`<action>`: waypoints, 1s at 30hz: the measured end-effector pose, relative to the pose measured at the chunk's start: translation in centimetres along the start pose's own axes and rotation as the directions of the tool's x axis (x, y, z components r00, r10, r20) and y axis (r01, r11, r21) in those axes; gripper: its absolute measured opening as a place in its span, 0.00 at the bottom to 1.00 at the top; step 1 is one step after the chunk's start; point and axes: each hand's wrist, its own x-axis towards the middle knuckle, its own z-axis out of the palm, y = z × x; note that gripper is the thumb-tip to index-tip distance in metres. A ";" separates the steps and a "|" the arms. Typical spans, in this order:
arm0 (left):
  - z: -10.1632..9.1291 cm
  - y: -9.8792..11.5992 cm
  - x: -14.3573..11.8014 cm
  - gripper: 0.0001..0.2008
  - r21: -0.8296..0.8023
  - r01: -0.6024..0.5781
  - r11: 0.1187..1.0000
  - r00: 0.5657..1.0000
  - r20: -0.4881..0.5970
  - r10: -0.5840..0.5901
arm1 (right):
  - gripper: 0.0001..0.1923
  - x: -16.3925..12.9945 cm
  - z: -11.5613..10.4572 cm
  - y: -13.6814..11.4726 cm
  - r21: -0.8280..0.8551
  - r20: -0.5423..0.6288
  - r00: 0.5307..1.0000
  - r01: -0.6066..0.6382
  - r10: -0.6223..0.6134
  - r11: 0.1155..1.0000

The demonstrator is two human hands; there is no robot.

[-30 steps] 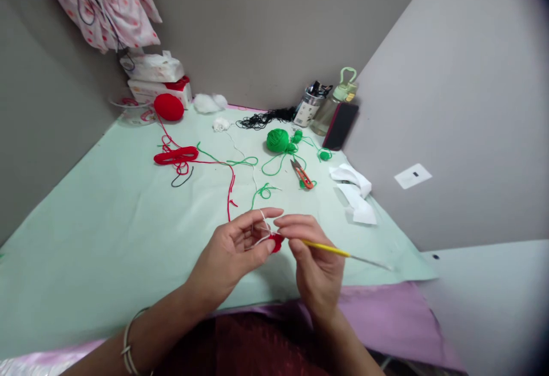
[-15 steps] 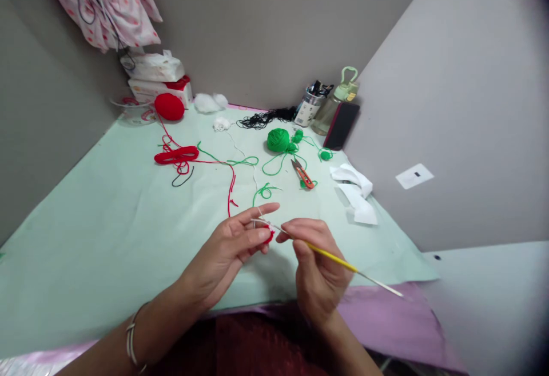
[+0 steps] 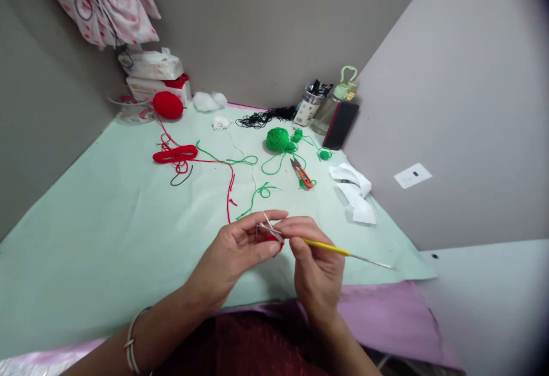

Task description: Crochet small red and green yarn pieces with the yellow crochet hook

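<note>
Pinched in my left hand is a small red-and-white crochet piece, mostly covered by the fingers. White yarn runs over the raised left index finger down to the piece. My right hand grips a crochet hook with a yellow handle and metal ends, held like a pencil. The hook's working end is at the piece, by the white yarn; its tip is too small to make out. Red yarn and green yarn lie on the table just beyond my hands.
Further back lie a green yarn ball, orange thread snips, a red yarn skein, a red ball and black yarn. At right stand a phone, a bottle and white paper strips.
My hands have come closer together. The left hand with the crochet piece has shifted slightly right, and the hook's rear end has swung up and left, lying flatter.
</note>
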 end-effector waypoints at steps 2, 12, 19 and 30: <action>-0.1 -0.2 0.0 0.20 0.005 -0.016 1.000 1.000 -0.022 0.016 | 0.08 -0.1 0.0 0.1 -0.008 -0.008 1.000 -0.005 0.005 1.000; -0.6 0.2 -0.5 0.19 0.078 -0.046 0.996 0.999 -0.013 0.047 | 0.08 0.4 -0.2 0.3 0.260 0.015 0.990 -0.142 0.143 0.955; -0.7 0.4 -0.5 0.15 0.119 -0.061 0.991 0.997 -0.036 0.065 | 0.10 0.4 -1.1 -0.3 0.284 0.103 0.977 -0.207 0.185 0.936; -0.7 0.3 -0.7 0.15 0.154 -0.110 0.982 0.992 -0.050 0.119 | 0.13 -0.4 -1.7 -1.1 -0.215 0.237 0.944 0.280 -0.228 0.936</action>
